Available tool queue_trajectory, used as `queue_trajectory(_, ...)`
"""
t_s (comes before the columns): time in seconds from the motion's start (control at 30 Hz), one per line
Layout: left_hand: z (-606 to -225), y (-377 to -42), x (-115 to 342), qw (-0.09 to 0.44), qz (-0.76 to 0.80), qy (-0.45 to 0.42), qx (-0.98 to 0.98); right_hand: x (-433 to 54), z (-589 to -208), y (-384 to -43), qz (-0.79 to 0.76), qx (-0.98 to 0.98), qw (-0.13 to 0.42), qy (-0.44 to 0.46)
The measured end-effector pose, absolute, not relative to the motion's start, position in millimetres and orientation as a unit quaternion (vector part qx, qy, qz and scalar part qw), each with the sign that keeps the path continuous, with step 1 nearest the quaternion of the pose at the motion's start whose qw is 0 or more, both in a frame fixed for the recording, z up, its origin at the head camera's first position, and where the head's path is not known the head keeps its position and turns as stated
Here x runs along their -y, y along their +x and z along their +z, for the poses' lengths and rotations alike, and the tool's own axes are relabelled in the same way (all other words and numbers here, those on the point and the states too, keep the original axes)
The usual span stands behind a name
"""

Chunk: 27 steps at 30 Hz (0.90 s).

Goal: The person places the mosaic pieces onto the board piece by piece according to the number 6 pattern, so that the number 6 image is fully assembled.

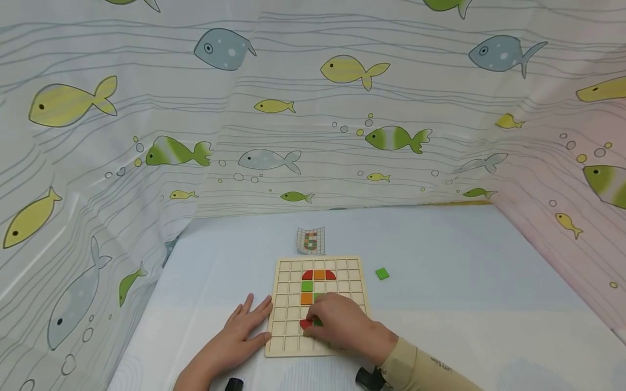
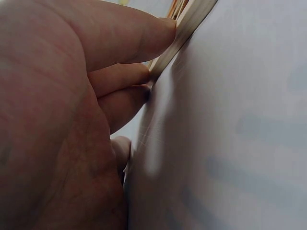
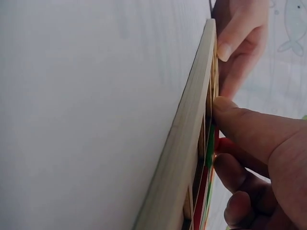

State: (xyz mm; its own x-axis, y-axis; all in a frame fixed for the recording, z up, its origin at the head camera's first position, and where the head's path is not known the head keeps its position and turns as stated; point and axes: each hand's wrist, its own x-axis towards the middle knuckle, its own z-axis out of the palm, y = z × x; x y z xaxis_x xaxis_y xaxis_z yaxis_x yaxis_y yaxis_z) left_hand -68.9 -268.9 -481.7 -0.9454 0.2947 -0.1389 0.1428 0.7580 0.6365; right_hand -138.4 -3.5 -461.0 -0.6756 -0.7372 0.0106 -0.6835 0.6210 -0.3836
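A wooden grid board (image 1: 283, 315) lies flat in the head view. My left hand (image 1: 239, 336) rests at its left side, fingers spread, fingertips and thumb touching the edge. Over the lower middle of the grid, my right hand (image 1: 342, 323) pinches a red piece (image 1: 305, 324), apparently rounded, between thumb and fingers. A green piece (image 1: 318, 322) shows partly beneath those fingers. Higher up sit two red quarter-round pieces (image 1: 307, 275) with an orange square (image 1: 319, 275) between them. Below them are a green square (image 1: 306, 286) and another orange square (image 1: 306, 298). My right hand hides other cells.
A small pattern card (image 1: 310, 241) lies behind the board. One loose green square (image 1: 382, 273) is on the tablecloth (image 1: 440, 260) to the right. Black objects (image 1: 370, 378) show by the wrists. Fish-printed curtains (image 1: 293, 130) enclose the table.
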Motion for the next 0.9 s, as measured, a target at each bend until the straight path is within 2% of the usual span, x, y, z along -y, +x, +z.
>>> queue_trajectory(0.6,-481.7,-70.3,269.7,0.119,0.332,0.121,-0.928,3.8,-460.8,-139.5,-0.193,-0.897,0.069,-0.392)
queue_trajectory(0.9,-482.5,-69.8,269.0,0.119,0.335,0.119,-0.927,-14.7,-458.3,-141.4,-0.212,-0.897,0.081,-0.378)
